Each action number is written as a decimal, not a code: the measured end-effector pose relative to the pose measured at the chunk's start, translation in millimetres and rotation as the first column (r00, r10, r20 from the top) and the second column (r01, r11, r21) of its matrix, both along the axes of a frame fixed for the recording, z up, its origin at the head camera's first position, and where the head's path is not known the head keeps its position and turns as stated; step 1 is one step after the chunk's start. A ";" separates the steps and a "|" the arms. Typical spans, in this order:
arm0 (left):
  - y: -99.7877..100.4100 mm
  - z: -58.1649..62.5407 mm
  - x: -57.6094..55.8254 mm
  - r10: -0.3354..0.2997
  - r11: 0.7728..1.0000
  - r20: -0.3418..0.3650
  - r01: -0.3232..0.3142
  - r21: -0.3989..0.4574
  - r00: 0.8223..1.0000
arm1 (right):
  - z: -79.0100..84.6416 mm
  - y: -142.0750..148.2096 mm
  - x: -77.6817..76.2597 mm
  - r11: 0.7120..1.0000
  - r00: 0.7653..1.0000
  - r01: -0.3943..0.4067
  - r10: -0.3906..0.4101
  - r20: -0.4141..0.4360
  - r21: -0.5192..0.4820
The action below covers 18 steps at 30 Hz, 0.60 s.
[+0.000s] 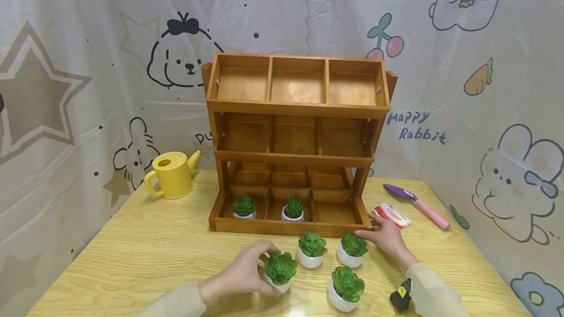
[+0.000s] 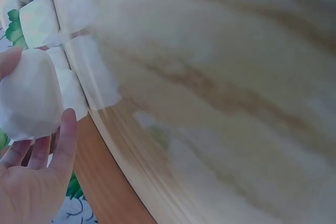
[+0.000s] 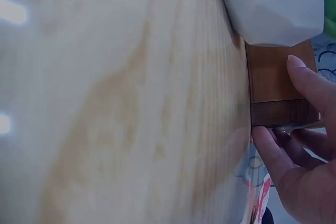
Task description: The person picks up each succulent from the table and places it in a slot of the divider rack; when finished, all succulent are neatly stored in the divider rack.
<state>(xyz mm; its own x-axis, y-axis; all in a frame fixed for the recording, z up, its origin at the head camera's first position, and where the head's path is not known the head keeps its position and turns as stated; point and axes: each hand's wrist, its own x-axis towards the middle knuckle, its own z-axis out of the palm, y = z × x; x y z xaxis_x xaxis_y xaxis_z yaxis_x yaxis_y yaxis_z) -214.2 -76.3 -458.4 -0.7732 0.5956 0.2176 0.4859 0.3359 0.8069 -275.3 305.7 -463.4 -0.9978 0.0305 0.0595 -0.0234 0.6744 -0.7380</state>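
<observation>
My left hand [image 1: 246, 270] grips a small potted succulent [image 1: 280, 268] by its white pot, thumb and fingers on opposite sides; the left wrist view shows the faceted pot [image 2: 31, 95] between them. At the front right corner of the brown wooden shelf [image 1: 291, 229], my right hand [image 1: 389, 238] holds the bottom tier's end. Its thumb lies along the front board [image 3: 270, 74], fingers at the side. Three more succulents stand between the hands: one at the back [image 1: 312, 248], one by the right thumb [image 1: 351, 249] and one nearer [image 1: 345, 290].
Two potted plants, one on the left [image 1: 244, 208] and one in the middle [image 1: 293, 209], sit in the bottom tier. A yellow watering can [image 1: 174, 175] stands left. Right of the shelf lie a red-and-white packet [image 1: 392, 215] and a purple trowel with pink handle [image 1: 416, 204].
</observation>
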 end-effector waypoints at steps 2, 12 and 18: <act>0.1 0.8 -0.5 0.019 1.000 0.007 -0.019 0.009 1.000 | -0.1 -0.2 -0.4 1.000 1.000 0.006 -0.006 0.004 -0.005; 0.1 3.6 -6.2 0.096 0.993 -0.017 -0.094 0.064 0.995 | -1.2 0.4 -1.5 1.000 1.000 0.004 -0.004 -0.008 -0.016; 0.5 3.5 -13.2 0.125 0.988 0.001 -0.125 0.087 0.992 | 0.0 -0.7 -0.2 1.000 1.000 0.001 -0.001 -0.012 -0.023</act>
